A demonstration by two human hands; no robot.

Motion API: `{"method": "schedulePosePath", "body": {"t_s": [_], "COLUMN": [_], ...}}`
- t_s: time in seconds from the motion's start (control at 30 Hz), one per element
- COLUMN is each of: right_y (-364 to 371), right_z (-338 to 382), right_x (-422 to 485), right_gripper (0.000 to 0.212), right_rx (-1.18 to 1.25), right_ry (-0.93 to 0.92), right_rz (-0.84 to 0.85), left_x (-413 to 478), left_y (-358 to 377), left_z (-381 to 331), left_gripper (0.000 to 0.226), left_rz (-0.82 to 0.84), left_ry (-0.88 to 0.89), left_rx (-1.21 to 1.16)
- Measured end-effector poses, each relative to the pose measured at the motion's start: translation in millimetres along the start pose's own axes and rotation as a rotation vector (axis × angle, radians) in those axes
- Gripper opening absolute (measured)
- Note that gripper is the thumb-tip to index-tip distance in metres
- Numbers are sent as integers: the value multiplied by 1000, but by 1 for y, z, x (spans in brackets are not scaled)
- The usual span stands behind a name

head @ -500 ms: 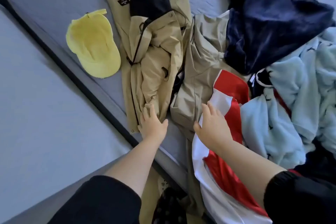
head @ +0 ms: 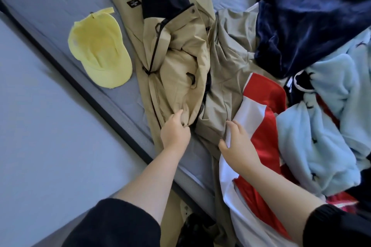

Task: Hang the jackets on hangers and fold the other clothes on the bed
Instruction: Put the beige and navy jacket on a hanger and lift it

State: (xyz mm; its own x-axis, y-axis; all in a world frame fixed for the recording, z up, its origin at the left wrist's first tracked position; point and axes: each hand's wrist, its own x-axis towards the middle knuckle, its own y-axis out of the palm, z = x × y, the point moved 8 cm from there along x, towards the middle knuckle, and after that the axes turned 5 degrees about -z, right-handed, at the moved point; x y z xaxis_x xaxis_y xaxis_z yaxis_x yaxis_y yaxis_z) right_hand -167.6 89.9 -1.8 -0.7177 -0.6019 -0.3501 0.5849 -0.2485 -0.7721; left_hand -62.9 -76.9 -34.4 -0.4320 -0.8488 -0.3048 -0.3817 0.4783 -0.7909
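the beige jacket (head: pixel 180 66), smooth woven cloth with a dark zipper, lies crumpled in the centre of the frame on the grey quilted bed (head: pixel 50 6). the left hand (head: pixel 174 132) pinches a fold at its lower end. the right hand (head: pixel 239 146) grasps the white edge of a shiny red and white garment (head: pixel 261 126) at lower right. between them lies a flat khaki garment (head: pixel 226 66). a fluffy light blue fleece (head: pixel 321 126) and a dark blue velvet piece (head: pixel 301 16) are heaped at right. a rounded yellow cap (head: pixel 98 54) lies at upper left.
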Motion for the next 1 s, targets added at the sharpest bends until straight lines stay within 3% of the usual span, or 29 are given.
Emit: {"method": "schedulePosePath", "body": {"t_s": [0.13, 0.2, 0.27, 0.4, 0.47, 0.53, 0.7, 0.87, 0.93, 1.0], "right_y": [-19, -24, -36, -63, -79, -96, -139, -231, -273, -312], "right_z": [-7, -1, 9, 20, 13, 3, 6, 37, 48, 57], "right_x": [-1, 3, 13, 21, 15, 2, -27, -73, -101, -133], "right_gripper": [40, 26, 25, 26, 14, 18, 25, 28, 28, 23], "right_rx": [638, 999, 1167, 1015, 837, 737, 774, 712, 711, 692], "right_ry": [445, 659, 713, 598, 561, 559, 473, 264, 203, 148], "right_rz": [-1, 68, 110, 202, 157, 82, -15, -175, -222, -246], "left_x": [-30, -47, -65, -106, -125, -139, -166, -202, -223, -251], "left_y": [-35, -45, -50, -53, -55, -61, -89, -125, -151, -179], "left_z": [-49, -73, -89, -107, -114, -121, -156, -201, -224, -247], "left_gripper": [45, 44, 44, 48, 49, 50, 46, 35, 34, 50], "left_rz": [-25, 85, 213, 408, 464, 471, 378, 250, 75, -105], "left_ry": [12, 65, 107, 188, 228, 231, 275, 345, 455, 557], "left_rx": [-277, -335, -352, -360, -338, -355, -368, -343, -269, -246]}}
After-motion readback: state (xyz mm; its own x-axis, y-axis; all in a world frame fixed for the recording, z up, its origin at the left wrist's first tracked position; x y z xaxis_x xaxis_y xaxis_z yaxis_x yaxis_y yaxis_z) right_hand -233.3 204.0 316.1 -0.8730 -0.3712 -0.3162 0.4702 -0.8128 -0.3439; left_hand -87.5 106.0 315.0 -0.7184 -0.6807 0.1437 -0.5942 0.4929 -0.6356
